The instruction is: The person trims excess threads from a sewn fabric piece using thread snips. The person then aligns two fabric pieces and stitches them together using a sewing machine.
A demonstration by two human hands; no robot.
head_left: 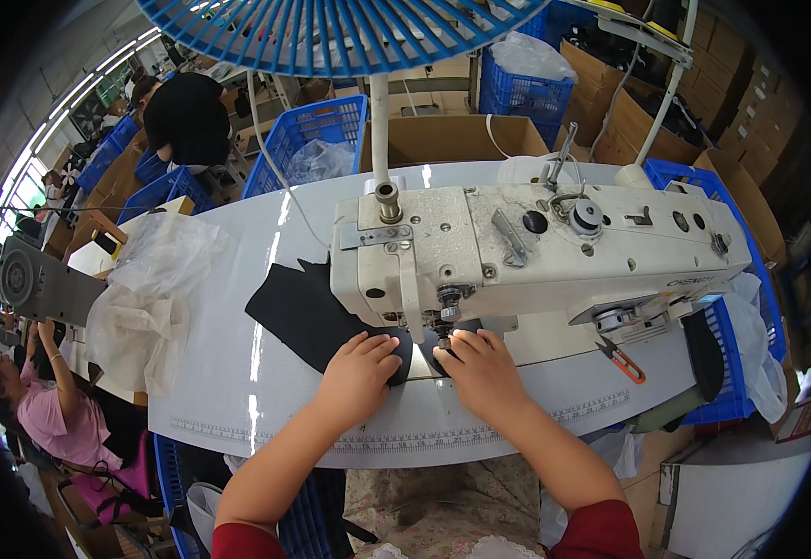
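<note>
Dark fabric (298,312) lies on the pale table, running under the head of a white sewing machine (540,247). My left hand (359,374) rests on the fabric's near edge, fingers stretched over it. Beside the presser foot (445,341), my right hand (482,368) lies with its fingers extended onto a smaller dark part (466,328) right of the foot. A bright patch of light falls between the two hands. The machine head hides where the dark parts meet, so I cannot tell whether they are one piece. Under the fingertips the cloth is partly covered.
Orange-handled thread snips (623,361) lie to the right. A printed ruler strip (396,438) follows the table's front edge. Clear plastic bags (154,298) sit at left, near a person in pink (61,419). Blue crates (308,126) and cardboard boxes (452,140) stand behind.
</note>
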